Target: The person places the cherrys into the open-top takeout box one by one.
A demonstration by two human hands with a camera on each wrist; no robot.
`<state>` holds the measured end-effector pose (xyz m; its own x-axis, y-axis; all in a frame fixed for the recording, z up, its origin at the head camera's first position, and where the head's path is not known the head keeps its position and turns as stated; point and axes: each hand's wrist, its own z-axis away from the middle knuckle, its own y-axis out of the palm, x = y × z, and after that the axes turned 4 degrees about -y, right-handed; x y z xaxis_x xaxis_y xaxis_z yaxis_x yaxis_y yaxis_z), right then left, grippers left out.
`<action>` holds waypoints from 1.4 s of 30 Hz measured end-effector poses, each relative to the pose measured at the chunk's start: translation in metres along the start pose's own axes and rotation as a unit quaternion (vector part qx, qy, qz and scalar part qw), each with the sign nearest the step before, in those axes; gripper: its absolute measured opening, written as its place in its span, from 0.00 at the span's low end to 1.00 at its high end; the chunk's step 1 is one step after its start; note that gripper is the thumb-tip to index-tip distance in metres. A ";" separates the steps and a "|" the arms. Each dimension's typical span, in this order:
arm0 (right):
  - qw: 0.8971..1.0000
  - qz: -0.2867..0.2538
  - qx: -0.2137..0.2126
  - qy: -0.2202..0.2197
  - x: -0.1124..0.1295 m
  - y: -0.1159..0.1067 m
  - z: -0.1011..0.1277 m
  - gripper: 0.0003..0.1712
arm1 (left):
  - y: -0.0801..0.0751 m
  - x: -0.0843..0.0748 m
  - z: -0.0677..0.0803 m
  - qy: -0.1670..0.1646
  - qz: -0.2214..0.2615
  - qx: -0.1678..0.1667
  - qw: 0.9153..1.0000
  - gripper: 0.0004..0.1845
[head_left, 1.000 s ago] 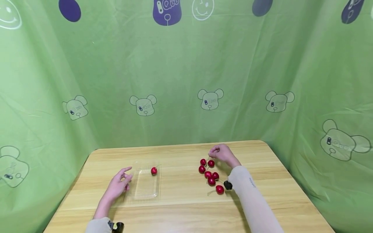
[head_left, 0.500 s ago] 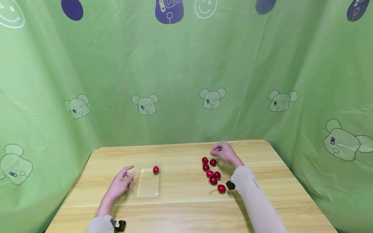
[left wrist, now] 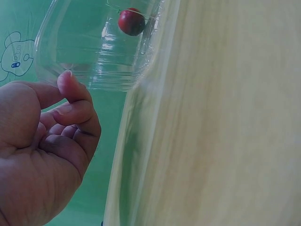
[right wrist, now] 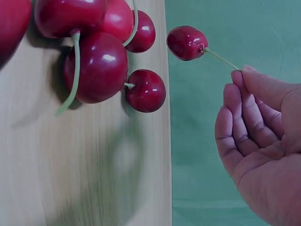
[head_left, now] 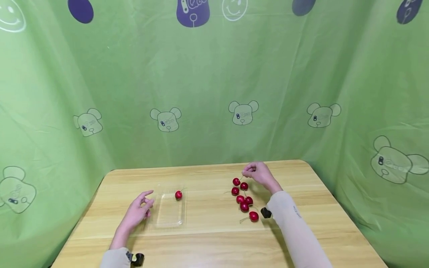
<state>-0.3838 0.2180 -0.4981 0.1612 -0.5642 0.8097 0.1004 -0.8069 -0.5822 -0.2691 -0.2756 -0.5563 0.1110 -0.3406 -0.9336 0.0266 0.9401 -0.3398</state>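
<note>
R hand (head_left: 259, 174) pinches glossy dark-red cherry (right wrist: 186, 43) by stem; L hand (head_left: 138, 211) loose, holds nothing.

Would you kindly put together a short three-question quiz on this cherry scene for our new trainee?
1. True or false: the right hand pinches a cherry by its stem.
2. How many cherries lie inside the clear plastic tray?
   A. none
   B. one
   C. three
3. Fill in: the left hand rests on the table beside the tray's ____ edge, as seen in the head view.

Key
1. True: the stem runs to the fingertips and the fruit hangs clear of the loose cherries.
2. B: a single tray cherry sits near its far right corner.
3. left; the hand holds nothing.
</note>
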 end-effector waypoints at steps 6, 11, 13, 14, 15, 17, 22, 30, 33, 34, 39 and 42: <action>1.000 -0.003 -0.003 -0.007 0.002 0.001 0.001 0.10 | 0.000 0.001 0.000 0.000 0.001 0.000 1.000 0.28; 1.000 -0.017 -0.009 -0.005 0.005 0.001 0.000 0.10 | -0.001 0.001 -0.001 0.002 0.001 0.001 1.000 0.28; 1.000 -0.025 -0.010 -0.005 0.008 0.001 0.000 0.10 | -0.001 0.002 -0.001 0.002 0.000 0.001 1.000 0.28; 1.000 -0.028 -0.011 -0.005 0.009 0.001 0.001 0.10 | -0.001 0.002 -0.001 0.002 -0.001 0.001 1.000 0.28; 0.999 -0.029 -0.011 -0.006 0.010 0.000 0.001 0.11 | -0.001 0.002 -0.001 0.002 -0.002 0.001 1.000 0.28; 0.999 -0.033 -0.013 -0.005 0.011 0.000 0.001 0.11 | -0.001 0.002 -0.001 0.002 -0.003 0.001 1.000 0.28; 0.999 -0.047 -0.017 -0.002 0.014 0.000 0.003 0.11 | -0.001 0.002 -0.002 0.000 -0.002 -0.001 1.000 0.27; 0.998 -0.055 -0.013 0.001 0.017 0.006 0.004 0.09 | -0.001 0.002 -0.002 0.000 -0.003 -0.001 1.000 0.27; 0.998 -0.056 -0.009 -0.001 0.020 0.009 0.005 0.08 | 0.000 0.003 -0.001 0.001 -0.002 0.000 1.000 0.27; 0.998 -0.058 -0.008 -0.002 0.022 0.010 0.005 0.08 | 0.000 0.003 -0.001 0.001 -0.002 0.000 1.000 0.27; 0.998 -0.068 -0.001 -0.011 0.029 0.015 0.007 0.09 | -0.001 0.002 -0.001 0.002 -0.005 0.001 1.000 0.28; 0.997 -0.077 0.003 -0.011 0.033 0.019 0.007 0.09 | -0.001 0.001 -0.001 0.002 -0.006 0.001 1.000 0.28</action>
<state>-0.3696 0.1856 -0.4827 0.1654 -0.4291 0.8880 0.1308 -0.8829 -0.4510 -0.2698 -0.2769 -0.5568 0.1058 -0.3513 -0.9303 0.0307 0.9362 -0.3501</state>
